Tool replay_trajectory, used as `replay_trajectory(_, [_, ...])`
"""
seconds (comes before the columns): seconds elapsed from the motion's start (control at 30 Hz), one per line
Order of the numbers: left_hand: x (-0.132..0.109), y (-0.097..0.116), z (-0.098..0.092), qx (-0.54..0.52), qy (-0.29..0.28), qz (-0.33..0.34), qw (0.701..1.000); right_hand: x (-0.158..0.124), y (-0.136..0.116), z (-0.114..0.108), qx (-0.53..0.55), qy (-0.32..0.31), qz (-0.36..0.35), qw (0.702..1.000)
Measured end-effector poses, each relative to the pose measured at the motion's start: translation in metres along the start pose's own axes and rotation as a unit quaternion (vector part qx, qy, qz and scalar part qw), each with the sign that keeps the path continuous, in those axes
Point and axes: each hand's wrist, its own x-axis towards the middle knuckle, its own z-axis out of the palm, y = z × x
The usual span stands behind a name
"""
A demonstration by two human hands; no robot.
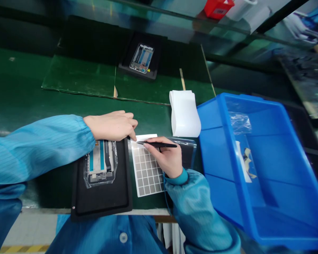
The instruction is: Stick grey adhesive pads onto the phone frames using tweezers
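My left hand (111, 125) lies over the top edge of a black tray (127, 169), its fingers curled and one fingertip pressing the upper corner of a sheet of grey square pads (146, 169). Whether it pinches the sheet is hidden. My right hand (165, 158) grips black tweezers (159, 144), whose tip reaches the sheet's top edge beside my left fingertip. A phone frame in a clear plastic bag (100, 162) lies on the tray, partly under my left sleeve.
A blue plastic bin (214, 151) holding clear film and small scraps stands to the right. A white paper roll (184, 114) stands beside it. Farther off on the green mat (76, 76), another phone frame (141, 58) lies in a black tray.
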Motion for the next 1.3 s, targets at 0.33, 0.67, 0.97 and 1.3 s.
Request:
replay_trajectory(0.33, [0.002,0.002,-0.001,-0.013,-0.013,-0.014,1.000,0.000,0.001,0.000,-0.008,0.007,0.002,1.000])
replay_trajectory(0.67, [0.003,-0.001,0.002,-0.037,-0.020,-0.021,0.999,0.000,0.004,-0.005,0.062,0.044,0.053,0.996])
replay_trajectory(0.97, [-0.030,-0.002,-0.029,-0.161,0.178,-0.089,0.967,-0.003,-0.018,-0.018,0.244,0.092,0.072,0.963])
replay_trajectory(1.3, [-0.122,0.066,0.027,-0.443,0.199,-0.347,0.802,-0.013,-0.074,0.018,0.079,0.012,-0.031,0.996])
